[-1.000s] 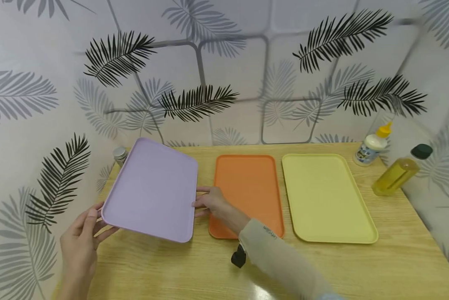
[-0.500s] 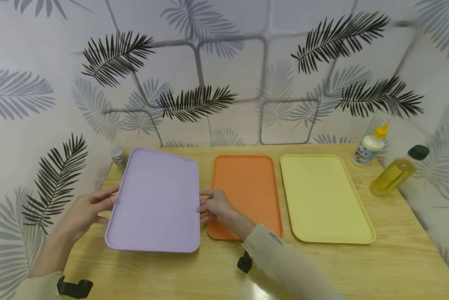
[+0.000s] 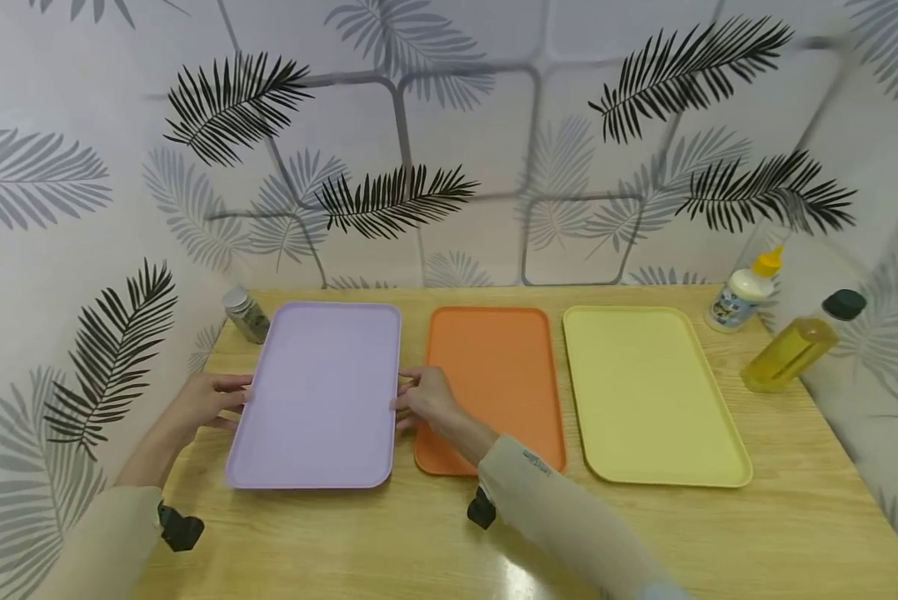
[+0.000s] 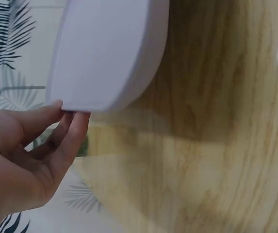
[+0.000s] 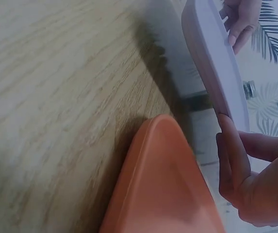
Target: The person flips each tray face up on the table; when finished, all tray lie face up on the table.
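Note:
A lilac rectangular tray [image 3: 317, 396] is held between both hands at the left of the table, its long sides running away from me. My left hand [image 3: 207, 402] pinches its left edge, thumb on the rim and fingers beneath, as the left wrist view shows. On the opposite edge my right hand [image 3: 428, 396] pinches the rim, fingers under the tray [image 5: 214, 63]. The right wrist view shows the tray raised over the wood, with a shadow below it. Just right of it lies an orange tray [image 3: 494, 375], partly covered by my right hand and forearm.
A yellow tray [image 3: 655, 396] lies right of the orange one. At the back right stand a white glue bottle [image 3: 737, 296] with a yellow cap and a bottle of yellow liquid [image 3: 790, 354]. A small jar [image 3: 246, 314] stands by the lilac tray's far left corner. Patterned walls border the table [image 3: 449, 542].
The lilac tray has gone from tilted to nearly level and squared up with the other trays. My left hand has shifted from its near left corner to the middle of its left edge.

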The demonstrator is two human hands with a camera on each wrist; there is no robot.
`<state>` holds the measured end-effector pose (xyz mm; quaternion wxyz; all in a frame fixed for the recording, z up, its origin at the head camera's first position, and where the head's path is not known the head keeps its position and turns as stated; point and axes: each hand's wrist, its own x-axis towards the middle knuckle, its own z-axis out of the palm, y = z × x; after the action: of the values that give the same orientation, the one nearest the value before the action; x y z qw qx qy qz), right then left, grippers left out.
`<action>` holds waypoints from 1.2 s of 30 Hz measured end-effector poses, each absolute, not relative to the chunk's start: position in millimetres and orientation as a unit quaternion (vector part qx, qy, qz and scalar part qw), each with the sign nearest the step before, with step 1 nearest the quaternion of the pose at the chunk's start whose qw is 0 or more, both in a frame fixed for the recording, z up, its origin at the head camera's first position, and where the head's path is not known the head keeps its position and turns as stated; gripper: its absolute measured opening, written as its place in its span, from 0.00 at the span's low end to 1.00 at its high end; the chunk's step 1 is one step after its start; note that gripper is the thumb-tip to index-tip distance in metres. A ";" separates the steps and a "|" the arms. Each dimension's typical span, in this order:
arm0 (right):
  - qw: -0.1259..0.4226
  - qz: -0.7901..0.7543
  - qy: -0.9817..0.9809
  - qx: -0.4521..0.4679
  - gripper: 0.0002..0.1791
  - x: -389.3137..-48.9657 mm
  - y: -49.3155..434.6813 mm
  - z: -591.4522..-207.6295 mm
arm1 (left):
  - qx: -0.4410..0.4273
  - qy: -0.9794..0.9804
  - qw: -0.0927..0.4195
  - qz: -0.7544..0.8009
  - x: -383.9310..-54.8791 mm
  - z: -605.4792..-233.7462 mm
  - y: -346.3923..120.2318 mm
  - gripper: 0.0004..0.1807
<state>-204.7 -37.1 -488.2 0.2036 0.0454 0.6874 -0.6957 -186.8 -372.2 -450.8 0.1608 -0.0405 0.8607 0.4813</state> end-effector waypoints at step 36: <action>0.125 -0.442 0.885 -0.081 0.08 -219.8 -63.8 -505.6 | -0.134 0.865 0.123 0.468 -199.9 -506.6 -372.8 0.20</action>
<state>-219.8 -63.8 -505.6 0.1252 -0.0812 0.8845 -0.4420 -199.9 -372.8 -506.6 0.1231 -0.1341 0.8648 0.4680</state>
